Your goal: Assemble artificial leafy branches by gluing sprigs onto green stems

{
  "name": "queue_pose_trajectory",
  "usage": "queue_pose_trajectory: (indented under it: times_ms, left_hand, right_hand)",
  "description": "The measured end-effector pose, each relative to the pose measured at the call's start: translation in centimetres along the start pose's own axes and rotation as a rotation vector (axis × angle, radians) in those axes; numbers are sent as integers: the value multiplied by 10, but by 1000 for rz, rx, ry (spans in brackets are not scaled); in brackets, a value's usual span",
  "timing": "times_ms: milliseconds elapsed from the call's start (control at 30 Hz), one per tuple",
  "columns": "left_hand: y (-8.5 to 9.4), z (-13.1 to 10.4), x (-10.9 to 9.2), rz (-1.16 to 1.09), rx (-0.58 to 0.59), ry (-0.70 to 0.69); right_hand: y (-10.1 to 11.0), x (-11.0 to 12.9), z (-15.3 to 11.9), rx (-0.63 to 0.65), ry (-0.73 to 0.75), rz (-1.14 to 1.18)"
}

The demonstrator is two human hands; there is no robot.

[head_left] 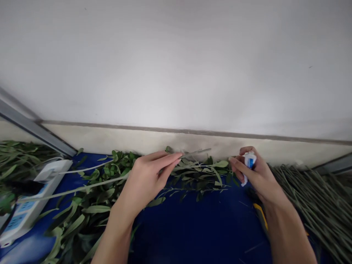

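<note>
My left hand (150, 176) is closed in a pinch on a thin grey-green plant stem (196, 152), whose end sticks out to the right past the fingertips. A long pale stem (90, 186) runs in from the left towards the same wrist; whether it is the same piece I cannot tell. My right hand (254, 172) is closed around a crumpled white-and-blue wrapper (250, 160), its exact kind unclear. Between the hands, leafy sprigs (198, 176) lie on the blue surface (192, 227). Below the right hand, a black-and-yellow tool (260, 216) is partly hidden by the forearm.
A white power strip (34, 205) with a black plug and cords stands at the left. Heaped leafy branches (82, 216) spread beside it. Many bare stems (313, 198) are piled at the right. A pale wall (176, 73) rises along the back edge.
</note>
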State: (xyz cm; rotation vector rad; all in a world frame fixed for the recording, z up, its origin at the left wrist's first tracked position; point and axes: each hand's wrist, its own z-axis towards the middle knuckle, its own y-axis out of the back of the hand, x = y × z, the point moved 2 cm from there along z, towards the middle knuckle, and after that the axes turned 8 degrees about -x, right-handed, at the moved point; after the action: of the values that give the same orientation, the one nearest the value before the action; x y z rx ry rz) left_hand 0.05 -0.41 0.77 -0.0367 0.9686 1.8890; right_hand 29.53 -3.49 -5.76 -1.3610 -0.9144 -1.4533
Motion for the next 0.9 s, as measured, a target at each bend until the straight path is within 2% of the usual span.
queue_pose_trajectory:
  times_ms: [67,200,400,567,633,767,900]
  left_hand:
    - [-3,0,0,13,15,-21]
    - [-7,1,-1,19,51,-49]
    - [-10,4,-5,40,15,-105]
    - [-11,4,-9,76,-73,-175]
    - [-11,4,-9,86,-118,-198]
    - [-11,5,-9,88,-174,-253]
    - [-11,5,-10,78,-182,-271]
  right_hand:
    - [3,1,-4,30,-38,-91]
    - [3,9,-16,84,-155,-49]
    - [-9,29,-23,209,3,-116]
    - [-22,30,-20,83,76,-112]
    - [-25,29,-19,73,88,-131]
    - [-24,27,-20,129,5,-185]
    - [-21,27,-19,55,-14,-132]
